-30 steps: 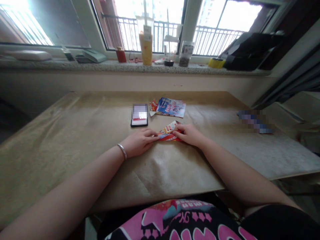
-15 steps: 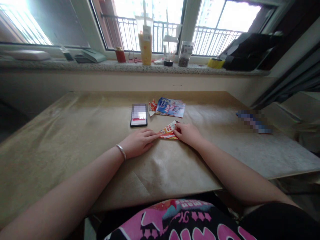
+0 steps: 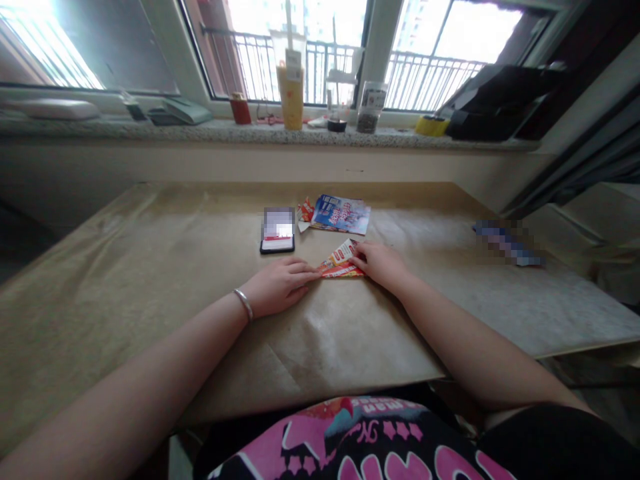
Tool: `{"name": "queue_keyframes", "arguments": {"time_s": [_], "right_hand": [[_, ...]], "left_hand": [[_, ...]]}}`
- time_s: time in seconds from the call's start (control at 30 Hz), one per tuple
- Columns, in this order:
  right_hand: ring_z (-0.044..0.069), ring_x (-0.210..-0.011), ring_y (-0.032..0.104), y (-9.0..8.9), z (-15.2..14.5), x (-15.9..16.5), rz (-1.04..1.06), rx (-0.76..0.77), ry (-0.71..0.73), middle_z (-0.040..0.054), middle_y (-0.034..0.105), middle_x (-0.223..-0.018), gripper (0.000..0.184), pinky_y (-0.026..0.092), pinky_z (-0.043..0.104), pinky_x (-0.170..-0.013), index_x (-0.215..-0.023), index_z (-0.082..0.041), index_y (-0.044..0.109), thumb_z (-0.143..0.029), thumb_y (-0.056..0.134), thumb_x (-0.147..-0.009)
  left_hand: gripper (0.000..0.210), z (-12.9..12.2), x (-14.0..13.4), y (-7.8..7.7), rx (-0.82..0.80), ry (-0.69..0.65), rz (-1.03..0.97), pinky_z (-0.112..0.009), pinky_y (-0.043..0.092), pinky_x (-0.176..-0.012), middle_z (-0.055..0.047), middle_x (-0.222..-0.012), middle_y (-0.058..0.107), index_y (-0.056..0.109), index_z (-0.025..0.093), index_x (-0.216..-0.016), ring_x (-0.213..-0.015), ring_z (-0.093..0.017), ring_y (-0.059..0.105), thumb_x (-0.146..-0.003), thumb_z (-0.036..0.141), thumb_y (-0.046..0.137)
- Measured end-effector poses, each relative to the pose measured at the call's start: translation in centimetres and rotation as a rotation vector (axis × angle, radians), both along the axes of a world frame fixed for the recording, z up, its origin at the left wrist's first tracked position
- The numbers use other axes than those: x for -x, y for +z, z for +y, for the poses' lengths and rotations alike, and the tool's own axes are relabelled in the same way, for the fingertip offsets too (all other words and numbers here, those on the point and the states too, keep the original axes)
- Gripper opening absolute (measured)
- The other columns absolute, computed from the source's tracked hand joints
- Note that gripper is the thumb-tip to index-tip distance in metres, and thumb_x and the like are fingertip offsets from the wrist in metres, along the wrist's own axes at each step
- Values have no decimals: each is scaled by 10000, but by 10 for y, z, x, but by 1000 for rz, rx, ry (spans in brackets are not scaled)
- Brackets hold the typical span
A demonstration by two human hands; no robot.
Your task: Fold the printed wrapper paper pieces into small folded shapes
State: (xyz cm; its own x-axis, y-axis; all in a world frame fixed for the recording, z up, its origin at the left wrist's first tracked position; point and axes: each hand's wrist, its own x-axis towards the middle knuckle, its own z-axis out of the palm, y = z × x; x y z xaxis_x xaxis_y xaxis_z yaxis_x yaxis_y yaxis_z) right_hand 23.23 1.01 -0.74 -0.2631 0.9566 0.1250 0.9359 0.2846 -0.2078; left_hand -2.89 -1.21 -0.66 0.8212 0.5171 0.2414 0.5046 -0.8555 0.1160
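Note:
A folded piece of printed paper (image 3: 340,260), red, orange and white, lies on the table in a triangular shape with its narrow point to the left. My left hand (image 3: 280,285) rests flat, fingers stretched out, with the fingertips on that narrow point. At the wider right end, my right hand (image 3: 379,263) has its thumb and fingers closed on the paper, covering part of that edge. Just beyond lie a stack of blue printed leaflets (image 3: 343,215) and a small red-and-white folded paper (image 3: 305,212). A phone (image 3: 278,231) with a lit screen lies beyond my left hand.
A tan cover lies over the table (image 3: 190,247). At the right side is a blurred blue-purple item (image 3: 507,243). Along the granite windowsill (image 3: 200,133) stand a tall cup of yellow drink (image 3: 291,100), a red-capped jar (image 3: 241,109), a clear container (image 3: 371,108) and a black object (image 3: 493,107).
My right hand has shifted slightly to the right along the folded paper, and more of its red lower strip shows. My left hand stays in place.

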Motion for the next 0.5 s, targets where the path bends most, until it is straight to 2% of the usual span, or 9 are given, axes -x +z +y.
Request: {"name": "queue_keyframes", "arguments": {"time_s": [0.23, 0.5], "right_hand": [[181, -782, 572, 0, 2, -1, 9, 18, -15, 57, 660, -964, 168, 356, 254, -600, -829, -217, 637, -360, 550, -843], [163, -719, 571, -6, 7, -8, 61, 37, -6, 32, 665, -845, 164, 353, 247, -586, -773, -208, 636, -352, 580, -829]], "left_hand": [[374, -1, -2, 2, 25, -8, -11, -384, 473, -940, -79, -1179, 618, 574, 209, -1238, -1072, -214, 538, -883, 213, 455], [350, 1, -1, 0, 33, -29, -53, -360, 487, -925, -75, -1129, 641, 600, 216, -1204, -1052, -191, 555, -896, 218, 434]]}}
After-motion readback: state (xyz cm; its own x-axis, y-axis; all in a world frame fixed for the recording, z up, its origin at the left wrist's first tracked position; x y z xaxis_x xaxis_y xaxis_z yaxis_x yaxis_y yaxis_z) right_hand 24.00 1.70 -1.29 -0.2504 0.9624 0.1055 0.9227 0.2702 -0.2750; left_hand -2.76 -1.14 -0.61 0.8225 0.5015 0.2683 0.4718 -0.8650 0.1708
